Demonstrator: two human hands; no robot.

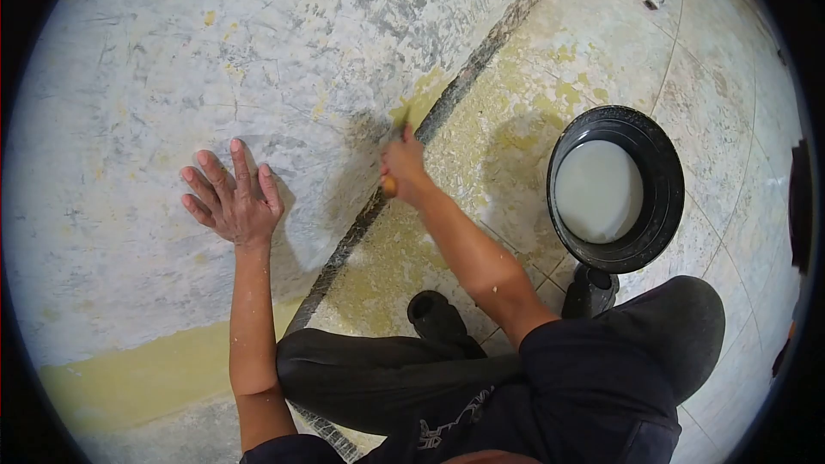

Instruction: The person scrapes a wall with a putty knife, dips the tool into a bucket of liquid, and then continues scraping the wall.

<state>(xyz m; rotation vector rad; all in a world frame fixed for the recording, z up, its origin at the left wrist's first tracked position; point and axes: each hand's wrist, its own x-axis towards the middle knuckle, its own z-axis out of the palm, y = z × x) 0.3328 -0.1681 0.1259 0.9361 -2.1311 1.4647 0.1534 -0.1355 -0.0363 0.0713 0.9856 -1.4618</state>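
Observation:
My left hand [236, 202] lies flat against the scraped wall [172, 77], fingers spread. My right hand [406, 165] is wrapped round a scraper [390, 186]; the butt of its orange-brown handle sticks out below the fist. The thin blade, partly blurred, points up at a patch of yellow-green paint [425, 93] low on the wall. That patch sits just above the dark baseboard strip [447, 101]. Yellow-green paint flakes [464, 159] cover the floor beside the strip, under my right forearm.
A black bucket [666, 189] with cloudy whitish liquid [599, 192] stands on the tiled floor to the right. My dark shoes [438, 314] and bent knees are close to the strip. A yellow-green band [163, 369] remains on the lower left wall. A small object [655, 3] lies farther off.

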